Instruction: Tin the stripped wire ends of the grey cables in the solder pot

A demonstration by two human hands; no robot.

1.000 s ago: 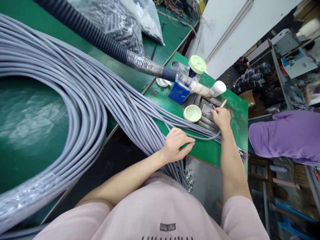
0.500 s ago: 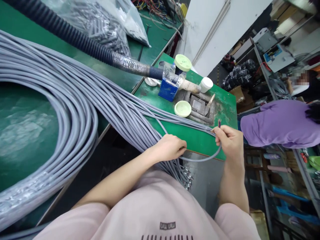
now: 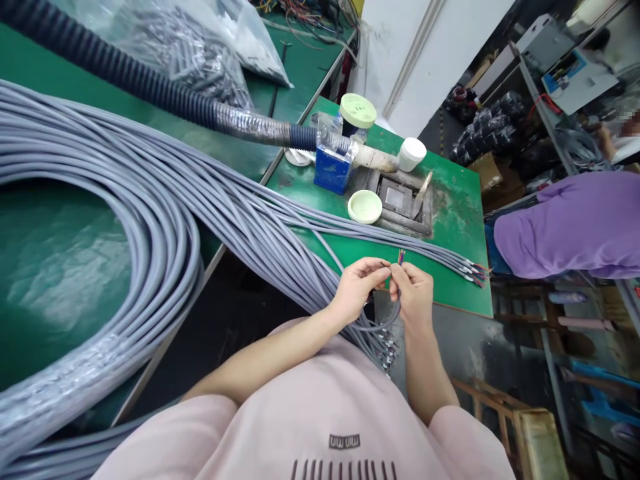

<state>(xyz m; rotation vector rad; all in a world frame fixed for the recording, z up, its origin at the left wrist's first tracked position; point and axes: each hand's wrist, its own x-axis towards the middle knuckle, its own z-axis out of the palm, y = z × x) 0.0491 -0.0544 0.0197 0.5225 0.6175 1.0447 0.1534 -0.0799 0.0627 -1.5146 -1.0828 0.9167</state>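
My right hand (image 3: 414, 293) pinches a grey cable near its end, and thin coloured wires (image 3: 401, 256) stick up above the fingertips. The cable loops down below the hand. Close against it, my left hand (image 3: 361, 288) has thumb and forefinger pinched together; what lies between them is too small to make out. A large bundle of grey cables (image 3: 150, 180) runs in from the left. Several cable ends (image 3: 475, 272) with bare coloured wires lie on the green tabletop (image 3: 450, 200) to the right. More cable ends (image 3: 386, 347) hang below my hands.
Behind my hands stand a pale green dish (image 3: 365, 207), a square metal pot (image 3: 399, 199) with a scraper (image 3: 423, 193), a white cup (image 3: 412, 154) and a blue box (image 3: 332, 172) under a ribbed hose (image 3: 150, 83). A person in purple (image 3: 565, 227) is at the right.
My right hand has moved left with its cable, away from the cable ends on the tabletop, which now show. My left hand has risen to meet it, fingertips close together.
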